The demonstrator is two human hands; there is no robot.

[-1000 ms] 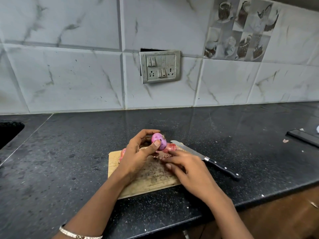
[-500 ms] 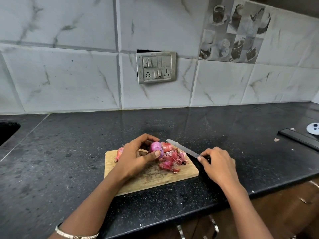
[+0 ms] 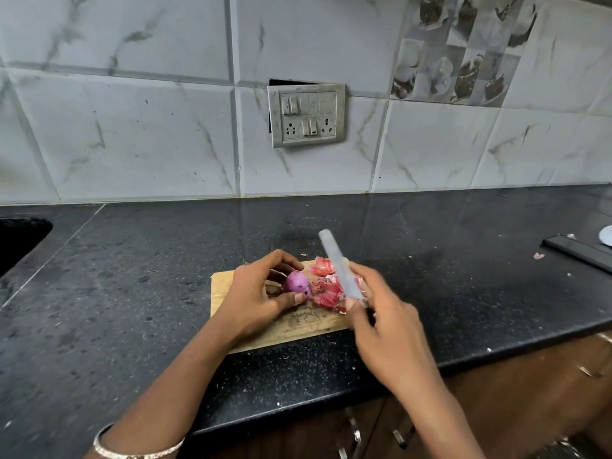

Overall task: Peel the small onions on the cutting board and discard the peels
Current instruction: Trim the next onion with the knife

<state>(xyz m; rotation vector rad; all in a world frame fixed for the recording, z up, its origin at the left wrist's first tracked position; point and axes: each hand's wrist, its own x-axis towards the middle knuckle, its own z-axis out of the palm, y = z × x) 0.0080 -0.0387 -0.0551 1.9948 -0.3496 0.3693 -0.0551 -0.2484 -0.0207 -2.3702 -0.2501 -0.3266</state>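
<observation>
Two hands busy, left hand point(image 3: 256, 293) pinching onion point(image 3: 297, 283), right hand point(image 3: 384, 329) gripping knife point(image 3: 341, 270) above peels point(image 3: 326, 289)

Forearms bare up to frame edge. Left wrist: thin metal bangle point(image 3: 149, 453), pale silver-gold, lightly textured. Left hand point(image 3: 255, 294): thumbnail short, plain. Right hand point(image 3: 387, 332) bare, slightly motion-blurred.

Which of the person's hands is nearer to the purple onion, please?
Left. The left hand holds the onion between thumb and fingers; the right hand, gripping the knife, is to its right, past the peels.
</observation>
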